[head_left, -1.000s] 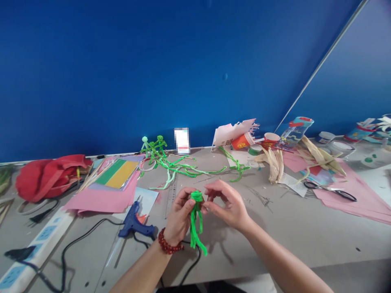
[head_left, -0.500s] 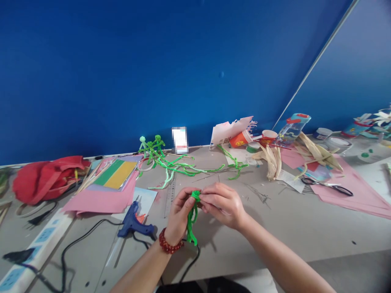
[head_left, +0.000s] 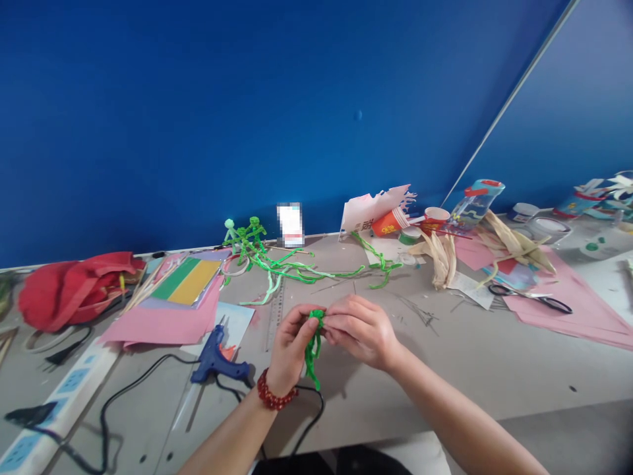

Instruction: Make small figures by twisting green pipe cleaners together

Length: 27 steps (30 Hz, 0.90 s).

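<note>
Between my hands is a green pipe-cleaner figure (head_left: 315, 318), its upper part bunched and its strands hanging down below. My left hand (head_left: 291, 346), with a red bead bracelet (head_left: 275, 390) at the wrist, pinches it from the left. From the right, the fingertips of my right hand (head_left: 363, 330) are closed on the same piece, and partly hide it. Behind the hands, on the table, several small green pipe-cleaner figures (head_left: 253, 232) stand near the wall. Loose green pipe cleaners (head_left: 301, 272) lie spread to their right.
A blue glue gun (head_left: 217, 359) and its black cord lie left of my hands, beside a white power strip (head_left: 64, 389). Farther left are pink paper (head_left: 171, 325) and a red bag (head_left: 74, 290). Scissors (head_left: 537, 298), corn husks (head_left: 445, 260) and paper cups (head_left: 390, 223) lie to the right.
The hanging green strands have shifted slightly and their lower end sits a little higher. Both hands keep their grip in nearly the same place.
</note>
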Each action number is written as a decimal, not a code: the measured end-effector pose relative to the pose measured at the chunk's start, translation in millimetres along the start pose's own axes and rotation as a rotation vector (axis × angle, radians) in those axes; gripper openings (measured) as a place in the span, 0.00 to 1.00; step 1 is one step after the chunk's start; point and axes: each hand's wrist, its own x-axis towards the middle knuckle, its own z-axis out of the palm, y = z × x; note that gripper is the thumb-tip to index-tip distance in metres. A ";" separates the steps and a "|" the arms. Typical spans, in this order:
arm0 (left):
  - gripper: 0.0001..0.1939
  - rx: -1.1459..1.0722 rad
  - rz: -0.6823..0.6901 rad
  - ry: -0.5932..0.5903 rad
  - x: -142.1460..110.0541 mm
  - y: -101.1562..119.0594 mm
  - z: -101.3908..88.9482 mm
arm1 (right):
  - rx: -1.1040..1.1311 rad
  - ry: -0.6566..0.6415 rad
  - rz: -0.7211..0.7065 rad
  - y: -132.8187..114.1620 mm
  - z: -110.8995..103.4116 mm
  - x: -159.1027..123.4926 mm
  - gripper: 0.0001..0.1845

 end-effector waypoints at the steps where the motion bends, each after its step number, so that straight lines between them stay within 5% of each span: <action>1: 0.11 -0.021 -0.018 -0.014 -0.7 0.2 -0.5 | 0.034 0.014 0.036 -0.7 -0.3 0.6 0.09; 10: 0.10 -0.223 -0.162 -0.250 -3.6 -1.1 -3.4 | 0.365 -0.155 0.319 -4.9 -9.7 6.7 0.19; 16: 0.12 -0.260 -0.276 -0.373 -2.9 -1.7 -6.6 | 0.415 -0.175 0.329 -3.4 -10.9 6.7 0.16; 27: 0.12 -0.221 -0.276 -0.405 -4.6 -1.7 -7.9 | 0.572 -0.216 0.359 0.8 -10.3 3.9 0.17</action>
